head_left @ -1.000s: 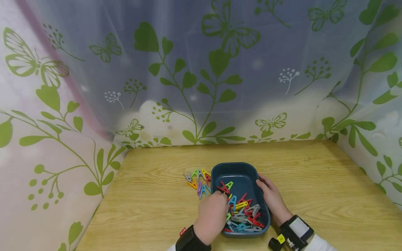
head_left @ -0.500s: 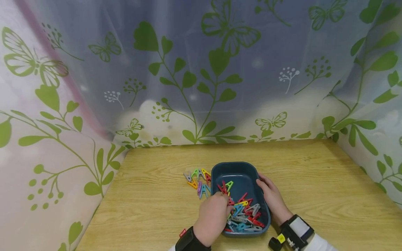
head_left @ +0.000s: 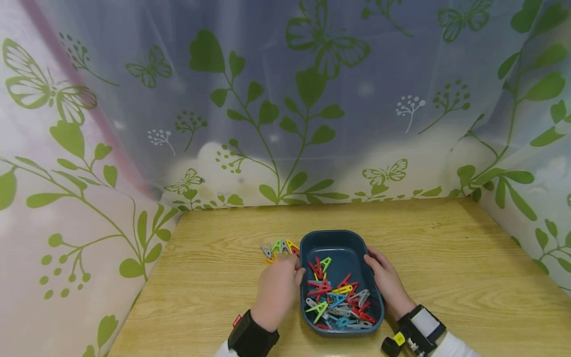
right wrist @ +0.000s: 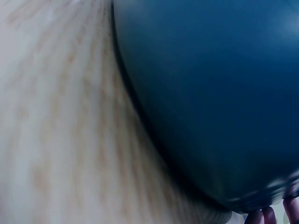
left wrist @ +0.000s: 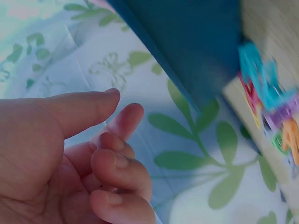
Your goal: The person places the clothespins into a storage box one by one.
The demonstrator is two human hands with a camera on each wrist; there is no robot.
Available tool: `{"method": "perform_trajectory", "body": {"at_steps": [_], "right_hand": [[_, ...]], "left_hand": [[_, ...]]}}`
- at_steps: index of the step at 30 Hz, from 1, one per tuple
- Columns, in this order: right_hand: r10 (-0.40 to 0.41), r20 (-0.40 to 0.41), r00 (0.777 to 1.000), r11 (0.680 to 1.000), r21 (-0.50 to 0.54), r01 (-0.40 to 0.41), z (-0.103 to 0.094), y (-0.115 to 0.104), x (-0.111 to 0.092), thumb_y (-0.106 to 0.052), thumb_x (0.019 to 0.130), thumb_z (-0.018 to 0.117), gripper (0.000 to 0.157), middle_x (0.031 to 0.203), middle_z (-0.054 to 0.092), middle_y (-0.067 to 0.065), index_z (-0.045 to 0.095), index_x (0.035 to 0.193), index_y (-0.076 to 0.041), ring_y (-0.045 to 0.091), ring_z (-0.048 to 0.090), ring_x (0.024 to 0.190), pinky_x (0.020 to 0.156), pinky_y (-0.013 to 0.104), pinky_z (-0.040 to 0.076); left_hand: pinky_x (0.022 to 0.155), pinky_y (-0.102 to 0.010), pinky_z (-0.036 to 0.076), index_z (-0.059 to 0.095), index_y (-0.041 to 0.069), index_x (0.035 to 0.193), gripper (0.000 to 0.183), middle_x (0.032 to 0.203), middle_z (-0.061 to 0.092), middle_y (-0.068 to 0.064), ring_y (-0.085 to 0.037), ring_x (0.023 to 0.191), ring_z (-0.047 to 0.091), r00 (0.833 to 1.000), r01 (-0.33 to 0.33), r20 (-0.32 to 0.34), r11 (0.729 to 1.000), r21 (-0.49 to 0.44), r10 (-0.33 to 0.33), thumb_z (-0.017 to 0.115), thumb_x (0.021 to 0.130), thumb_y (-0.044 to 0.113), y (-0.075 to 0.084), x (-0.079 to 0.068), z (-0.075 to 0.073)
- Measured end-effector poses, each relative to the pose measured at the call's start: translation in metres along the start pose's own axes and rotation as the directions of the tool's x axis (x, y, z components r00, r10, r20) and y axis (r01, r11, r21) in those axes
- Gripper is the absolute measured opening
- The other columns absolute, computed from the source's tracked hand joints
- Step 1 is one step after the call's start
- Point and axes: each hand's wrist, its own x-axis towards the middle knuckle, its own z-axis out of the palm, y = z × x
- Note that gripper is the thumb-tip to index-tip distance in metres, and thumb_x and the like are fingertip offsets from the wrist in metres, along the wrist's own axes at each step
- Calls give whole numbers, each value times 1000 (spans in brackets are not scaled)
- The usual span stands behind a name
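A dark blue plastic tub (head_left: 337,239) stands on the table with several coloured clothespins (head_left: 342,289) in its near half. My left hand (head_left: 276,290) is just outside the tub's left wall, over the near part of a small group of clothespins (head_left: 284,245) on the table. In the left wrist view its fingers (left wrist: 122,170) are loosely bent, thumb and index apart, with nothing between them. Teal, purple and orange clothespins (left wrist: 261,79) lie beyond. My right hand (head_left: 390,282) holds the tub at its right side, thumb at the rim; its fingertips (right wrist: 267,215) show by the tub wall.
The wooden table (head_left: 450,263) reaches back to a patterned curtain (head_left: 276,99) that also hangs along both sides. Wrist straps with cameras (head_left: 415,329) sit on both wrists.
My left hand has come out of the tub and moved left to the clothespins on the table. Inside the tub, some clothespins have shifted. The right hand and tub have stayed put.
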Motion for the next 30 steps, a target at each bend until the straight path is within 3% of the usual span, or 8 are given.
{"method": "perform_trajectory", "body": {"at_steps": [4, 8, 17, 30], "right_hand": [[-3, 0, 1000, 1000, -1, 3, 0, 0, 1, -42, 111, 42, 63, 168, 25, 20, 27, 161, -8, 40, 26, 153, 124, 58, 23], [-3, 0, 1000, 1000, 3, 3, 0, 0, 0, -41, 111, 42, 62, 168, 25, 20, 27, 161, -8, 39, 27, 153, 124, 57, 23], [-15, 3, 1000, 1000, 23, 15, 1, 1, 0, -40, 111, 42, 62, 167, 26, 20, 27, 161, -7, 39, 31, 151, 123, 57, 26], [-9, -2, 1000, 1000, 13, 9, 1, 3, 3, -40, 111, 42, 62, 168, 24, 21, 26, 161, -6, 39, 28, 153, 124, 57, 24]], "left_hand": [[48, -25, 35, 59, 14, 75, 27, 70, 57, 1, -11, 55, 51, 998, 15, -61, 1000, -4, -15, 81, 90, 17, -17, 6, 1], [48, -25, 36, 60, 13, 75, 26, 69, 59, 1, -9, 55, 50, 997, 34, -69, 999, -9, -34, 80, 90, 17, -31, 11, 6], [49, -30, 38, 60, 12, 73, 28, 69, 58, -1, -14, 57, 53, 994, 106, 8, 994, 17, -106, 79, 92, 20, -52, 17, 22], [48, -32, 37, 65, 7, 75, 27, 65, 55, -2, -15, 55, 51, 984, 152, 81, 987, 59, -157, 80, 89, 23, -62, 20, 41]]}}
